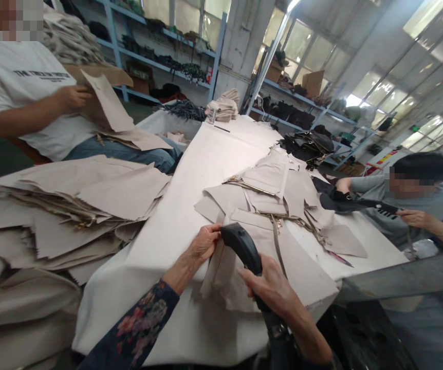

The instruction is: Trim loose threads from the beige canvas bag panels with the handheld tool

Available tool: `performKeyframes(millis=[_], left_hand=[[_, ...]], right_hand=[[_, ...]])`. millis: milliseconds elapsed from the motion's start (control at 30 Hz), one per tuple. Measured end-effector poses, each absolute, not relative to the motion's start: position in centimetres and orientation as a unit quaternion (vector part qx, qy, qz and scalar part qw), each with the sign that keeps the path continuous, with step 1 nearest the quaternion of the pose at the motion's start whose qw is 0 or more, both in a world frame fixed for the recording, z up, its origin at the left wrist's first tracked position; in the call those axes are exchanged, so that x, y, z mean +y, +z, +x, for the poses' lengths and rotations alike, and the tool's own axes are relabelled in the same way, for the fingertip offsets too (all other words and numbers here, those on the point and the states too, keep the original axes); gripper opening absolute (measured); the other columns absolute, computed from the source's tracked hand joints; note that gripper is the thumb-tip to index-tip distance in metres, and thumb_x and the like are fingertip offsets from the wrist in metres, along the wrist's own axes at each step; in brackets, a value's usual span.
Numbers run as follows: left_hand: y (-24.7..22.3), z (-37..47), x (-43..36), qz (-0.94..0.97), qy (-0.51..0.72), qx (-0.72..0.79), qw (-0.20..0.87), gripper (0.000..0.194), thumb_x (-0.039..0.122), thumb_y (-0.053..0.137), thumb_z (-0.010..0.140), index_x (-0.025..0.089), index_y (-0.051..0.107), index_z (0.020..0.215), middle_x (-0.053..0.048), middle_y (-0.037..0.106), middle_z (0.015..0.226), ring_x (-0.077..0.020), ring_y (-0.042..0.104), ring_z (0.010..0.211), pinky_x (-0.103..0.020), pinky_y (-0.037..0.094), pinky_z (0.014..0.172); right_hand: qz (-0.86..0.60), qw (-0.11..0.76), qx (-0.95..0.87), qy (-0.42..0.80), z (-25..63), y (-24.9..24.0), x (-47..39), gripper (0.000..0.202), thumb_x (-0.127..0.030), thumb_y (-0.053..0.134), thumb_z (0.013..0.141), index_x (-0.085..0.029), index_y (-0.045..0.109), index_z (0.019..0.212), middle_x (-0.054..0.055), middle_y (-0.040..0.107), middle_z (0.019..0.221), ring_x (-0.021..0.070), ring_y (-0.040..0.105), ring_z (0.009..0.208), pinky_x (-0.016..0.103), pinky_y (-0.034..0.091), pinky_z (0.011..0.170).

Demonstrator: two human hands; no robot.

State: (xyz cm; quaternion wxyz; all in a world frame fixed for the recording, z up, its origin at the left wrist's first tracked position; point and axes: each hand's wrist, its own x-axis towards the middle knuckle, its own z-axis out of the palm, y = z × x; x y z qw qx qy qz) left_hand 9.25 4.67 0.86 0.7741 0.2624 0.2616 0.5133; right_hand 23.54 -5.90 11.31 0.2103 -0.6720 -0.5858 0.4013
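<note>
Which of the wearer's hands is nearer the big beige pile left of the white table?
Left. The left hand is right of the pile, across part of the white table; the right hand is farther right, around the black tool.

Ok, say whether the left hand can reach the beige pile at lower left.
Probably not yet: the left hand looks busy pinching beige fabric beside the black tool, though nothing visible blocks the pile.
</note>
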Motion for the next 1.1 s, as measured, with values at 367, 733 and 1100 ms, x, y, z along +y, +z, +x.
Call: performKeyframes(millis=[367, 733, 1100], left_hand=[[1.0, 7.2, 3.0, 0.449, 0.536, 0.465, 0.542, 0.028, 0.015, 0.062, 0.064, 0.013, 0.071, 0.090, -0.007, 0.066, 0.082, -0.0203, 0.061, 0.075, -0.032, 0.048, 0.075], [-1.4, 10.1, 3.1, 0.805, 0.292, 0.515, -0.004, 0.049, 0.007, 0.035, 0.082, 0.003, 0.045, 0.130, -0.021, 0.045, 0.135, -0.0294, 0.036, 0.128, -0.046, 0.027, 0.108], [-1.1, 10.3, 3.3, 0.809, 0.254, 0.529, 0.001, 0.049, 0.014, 0.041, 0.084, -0.002, 0.041, 0.130, -0.025, 0.043, 0.133, -0.0320, 0.038, 0.125, -0.046, 0.031, 0.105]], right_hand=[[-0.729, 0.275, -0.510, 0.364, 30.9, 13.9, -7.6, 0.030, -0.044, 0.054, 0.082, -0.017, 0.050, 0.070, -0.003, 0.054, 0.048, 0.0107, 0.053, 0.041, 0.021, 0.045, 0.040], [-0.700, 0.233, -0.542, 0.402, 27.4, 9.4, -6.6, 0.022, -0.036, 0.060, 0.077, -0.016, 0.051, 0.076, -0.004, 0.055, 0.048, 0.0122, 0.055, 0.041, 0.019, 0.041, 0.037], [-0.752, 0.264, -0.510, 0.322, 31.9, 13.9, -8.2, 0.029, -0.044, 0.057, 0.080, -0.016, 0.053, 0.072, -0.002, 0.057, 0.051, 0.0127, 0.056, 0.045, 0.022, 0.045, 0.044]])
